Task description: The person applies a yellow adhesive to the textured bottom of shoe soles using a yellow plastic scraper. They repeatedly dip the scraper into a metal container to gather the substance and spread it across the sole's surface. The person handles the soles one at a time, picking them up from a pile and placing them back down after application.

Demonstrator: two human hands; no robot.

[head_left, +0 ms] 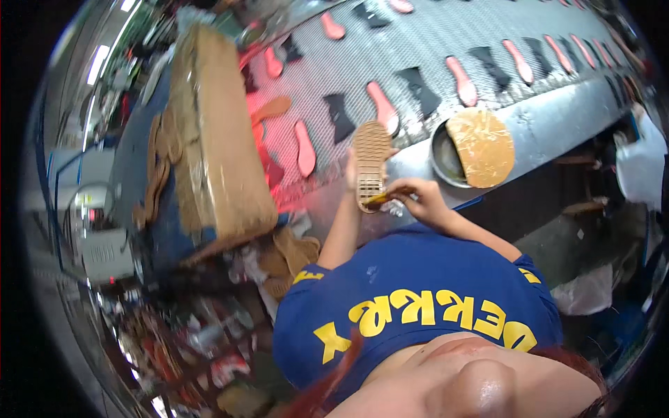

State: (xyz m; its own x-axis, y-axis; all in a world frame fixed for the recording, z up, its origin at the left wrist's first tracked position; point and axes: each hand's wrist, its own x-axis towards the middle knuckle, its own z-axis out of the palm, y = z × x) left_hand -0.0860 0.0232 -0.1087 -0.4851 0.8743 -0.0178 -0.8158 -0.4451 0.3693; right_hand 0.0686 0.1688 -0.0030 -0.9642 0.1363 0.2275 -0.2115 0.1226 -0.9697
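My left hand (351,169) is closed around a tan shoe sole (373,148), mostly hidden behind it. The sole stands lengthwise away from me, its ridged face showing and a grid of openings near its close end. In my right hand (421,200) is a small brush (378,199) with a yellow part, pinched between thumb and fingers. The brush touches or lies very close to the near end of the sole. Right of the hands sits a round metal bowl (440,155), partly covered by a tan, tape-wrapped sole-shaped board (482,148).
A mesh conveyor belt (432,42) runs across the far side, carrying rows of pink insoles (382,104) and black pieces (420,92). A metal ledge (550,111) borders it. At left stands a large cardboard-covered box (226,139), with brown soles (159,164) beside it.
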